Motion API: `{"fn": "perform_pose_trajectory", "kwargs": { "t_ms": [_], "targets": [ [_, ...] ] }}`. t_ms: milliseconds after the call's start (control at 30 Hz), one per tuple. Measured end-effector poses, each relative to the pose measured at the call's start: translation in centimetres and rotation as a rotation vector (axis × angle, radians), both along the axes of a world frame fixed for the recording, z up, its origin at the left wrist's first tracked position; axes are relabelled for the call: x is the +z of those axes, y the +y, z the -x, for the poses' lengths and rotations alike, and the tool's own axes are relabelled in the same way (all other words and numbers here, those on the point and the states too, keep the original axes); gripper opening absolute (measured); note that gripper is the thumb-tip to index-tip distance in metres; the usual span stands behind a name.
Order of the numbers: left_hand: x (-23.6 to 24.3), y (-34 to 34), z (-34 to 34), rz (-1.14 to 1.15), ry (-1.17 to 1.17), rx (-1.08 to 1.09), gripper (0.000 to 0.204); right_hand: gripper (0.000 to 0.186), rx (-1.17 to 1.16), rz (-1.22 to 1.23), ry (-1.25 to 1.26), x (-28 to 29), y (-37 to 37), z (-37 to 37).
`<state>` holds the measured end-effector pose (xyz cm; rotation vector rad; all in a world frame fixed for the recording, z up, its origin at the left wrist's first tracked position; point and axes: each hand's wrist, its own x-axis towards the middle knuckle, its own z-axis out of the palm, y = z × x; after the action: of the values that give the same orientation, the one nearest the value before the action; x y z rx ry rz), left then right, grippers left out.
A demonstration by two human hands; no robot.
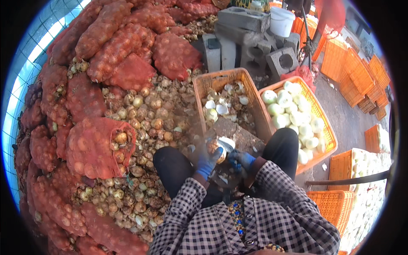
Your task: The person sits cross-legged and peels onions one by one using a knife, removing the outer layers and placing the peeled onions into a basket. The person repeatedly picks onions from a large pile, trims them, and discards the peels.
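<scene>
My left hand (206,164), in a blue glove, is closed around a brown-skinned onion (221,157) held between my knees. The gloved right hand (241,161) is wrapped round the handle of a knife (227,143), whose broad pale blade lies against the top of the onion. Just beyond my hands is a dirty wooden board (238,131) resting at the near end of an orange crate (263,114) with peelings and onion pieces inside. To its right stands another orange crate (328,123) filled with peeled white onions (293,108).
Loose unpeeled onions (148,112) spread over the ground at left, with red mesh sacks (95,146) piled behind and beside them. Concrete blocks (244,21) and a white bucket (281,22) stand at the back. More orange crates (355,76) are stacked at right, near a metal bar (348,181).
</scene>
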<state>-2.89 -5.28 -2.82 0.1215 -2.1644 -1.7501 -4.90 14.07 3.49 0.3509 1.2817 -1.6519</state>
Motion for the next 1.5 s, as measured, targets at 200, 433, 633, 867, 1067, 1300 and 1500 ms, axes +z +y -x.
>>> {"fn": "perform_pose_trajectory", "kwargs": {
  "t_ms": [200, 433, 633, 867, 1067, 1300, 1500],
  "targets": [
    [2.2, -1.5, -1.7, 0.276, -0.048, -0.23, 0.084, 0.03, -0.089, 0.254, -0.059, 2.1, 0.7, 1.1],
    [5.7, 2.5, -2.3, 0.7, -0.258, -0.109, 0.111, 0.018, 0.052, 0.104, 0.189, 2.9, 1.2, 0.3],
    [6.4, 4.0, -2.6, 0.597, -0.275, -0.003, 0.091, 0.013, 0.015, 0.302, 0.252, 2.0, 1.9, 3.1],
    [4.7, 2.6, -3.6, 0.337, -0.218, -0.026, 0.088, 0.053, 0.147, -0.452, 1.106, -1.0, 0.8, 7.4],
    [2.8, 2.3, -3.6, 0.246, -0.263, -0.002, 0.093, 0.059, 0.223, -0.341, 1.023, 2.6, -0.1, 0.1],
    [4.9, 4.0, -2.9, 0.08, -0.273, -0.069, 0.058, 0.022, 0.053, -0.475, 1.245, -0.3, -1.1, 4.8],
    [3.3, 3.2, -1.9, -0.667, -0.439, -0.096, 0.05, 0.021, -0.286, -0.292, 0.593, -3.1, -1.0, 4.6]
  ]
}}
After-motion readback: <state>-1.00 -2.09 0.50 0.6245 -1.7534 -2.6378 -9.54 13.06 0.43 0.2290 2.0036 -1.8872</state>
